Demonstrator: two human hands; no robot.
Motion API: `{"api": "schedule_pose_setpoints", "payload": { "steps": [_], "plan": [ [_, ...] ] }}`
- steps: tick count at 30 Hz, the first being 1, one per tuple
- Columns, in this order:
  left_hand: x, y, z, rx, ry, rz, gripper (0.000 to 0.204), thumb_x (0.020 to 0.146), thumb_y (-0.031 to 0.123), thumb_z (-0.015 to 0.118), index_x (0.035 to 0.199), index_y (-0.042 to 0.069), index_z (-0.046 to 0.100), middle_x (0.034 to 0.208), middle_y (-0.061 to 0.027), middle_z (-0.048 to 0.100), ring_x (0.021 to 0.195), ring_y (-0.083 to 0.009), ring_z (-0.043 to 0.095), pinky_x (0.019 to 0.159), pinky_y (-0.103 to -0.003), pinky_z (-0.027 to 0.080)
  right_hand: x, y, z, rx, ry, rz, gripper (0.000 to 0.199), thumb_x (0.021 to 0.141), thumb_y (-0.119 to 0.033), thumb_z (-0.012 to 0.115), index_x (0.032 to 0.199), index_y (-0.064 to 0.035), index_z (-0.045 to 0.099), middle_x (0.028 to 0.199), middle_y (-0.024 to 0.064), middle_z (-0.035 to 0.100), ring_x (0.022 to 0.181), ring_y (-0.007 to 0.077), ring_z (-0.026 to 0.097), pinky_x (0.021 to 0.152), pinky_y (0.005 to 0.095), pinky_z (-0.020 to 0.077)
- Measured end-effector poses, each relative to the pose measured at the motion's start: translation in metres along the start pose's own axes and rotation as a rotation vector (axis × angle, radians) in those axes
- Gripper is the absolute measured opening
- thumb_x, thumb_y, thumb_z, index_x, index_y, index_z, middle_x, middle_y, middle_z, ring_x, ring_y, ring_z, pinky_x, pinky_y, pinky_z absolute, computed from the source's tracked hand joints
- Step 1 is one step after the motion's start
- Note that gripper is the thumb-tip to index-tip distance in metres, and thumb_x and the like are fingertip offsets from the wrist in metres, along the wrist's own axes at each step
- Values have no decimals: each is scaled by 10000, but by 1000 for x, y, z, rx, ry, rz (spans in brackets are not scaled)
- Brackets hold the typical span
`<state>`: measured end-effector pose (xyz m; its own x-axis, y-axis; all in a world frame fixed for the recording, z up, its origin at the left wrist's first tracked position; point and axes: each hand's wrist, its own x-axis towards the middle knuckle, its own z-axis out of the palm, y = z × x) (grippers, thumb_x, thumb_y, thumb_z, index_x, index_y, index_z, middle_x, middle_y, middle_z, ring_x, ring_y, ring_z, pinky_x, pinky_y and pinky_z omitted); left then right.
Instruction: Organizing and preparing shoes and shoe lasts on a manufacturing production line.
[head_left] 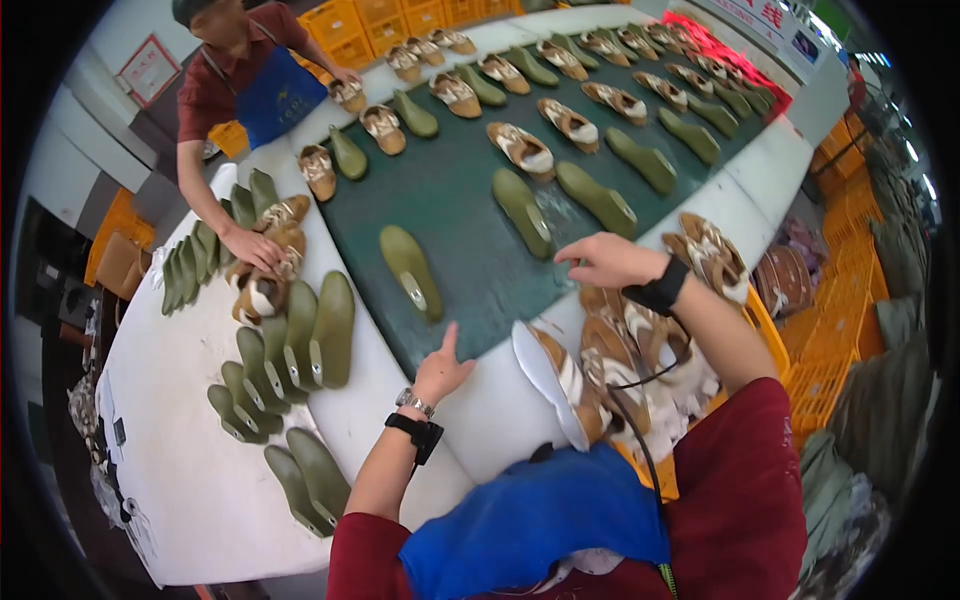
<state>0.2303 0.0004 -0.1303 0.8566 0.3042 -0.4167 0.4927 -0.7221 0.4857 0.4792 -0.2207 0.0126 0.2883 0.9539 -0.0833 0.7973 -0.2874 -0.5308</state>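
Note:
My left hand point(443, 374) is at the near edge of the dark green belt point(450, 180), index finger stretched out. It holds nothing I can see. A green shoe last point(408, 265) lies on the belt just beyond it. My right hand point(608, 260) reaches over the belt's right side, index finger extended and nothing visible in it. Close to its fingertips lies another green shoe last point(520, 208), with a third last point(597, 197) beside that one. Below my right forearm sit several tan-and-white shoes point(607, 355), and a white sole-shaped piece point(548, 385) leans against them.
Rows of shoes and lasts run down the belt. More green lasts point(330, 335) stand on the white table point(190, 480) at left, where a co-worker's hand point(253, 247) touches tan shoes. Orange crates point(830, 320) are stacked at right. A black cable point(640, 440) hangs near my right side.

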Motion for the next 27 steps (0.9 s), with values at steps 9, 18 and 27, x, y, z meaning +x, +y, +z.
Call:
{"api": "schedule_pose_setpoints", "payload": {
  "steps": [9,18,27],
  "plan": [
    [-95,121,51,-56,-146,534,673,733,224,693,1313,74,387,831,-132,606,773,-318,599,706,-403,476,-195,-65,-24,434,324,251,242,836,-128,592,1034,9,610,790,69,630,631,103,569,579,244,454],
    [-102,177,91,591,204,1098,878,578,296,796,1329,166,359,1154,-106,470,1111,-273,442,998,-456,271,-232,-19,92,-198,232,477,426,709,-167,687,1107,-93,555,1150,101,533,861,317,603,730,401,494],
    [-128,47,67,492,-39,613,406,682,139,701,1068,81,588,811,-135,578,886,-267,561,858,-433,387,-207,-58,15,411,430,398,359,719,-134,720,1016,2,569,826,49,583,687,98,539,603,247,452]
  ]
}}
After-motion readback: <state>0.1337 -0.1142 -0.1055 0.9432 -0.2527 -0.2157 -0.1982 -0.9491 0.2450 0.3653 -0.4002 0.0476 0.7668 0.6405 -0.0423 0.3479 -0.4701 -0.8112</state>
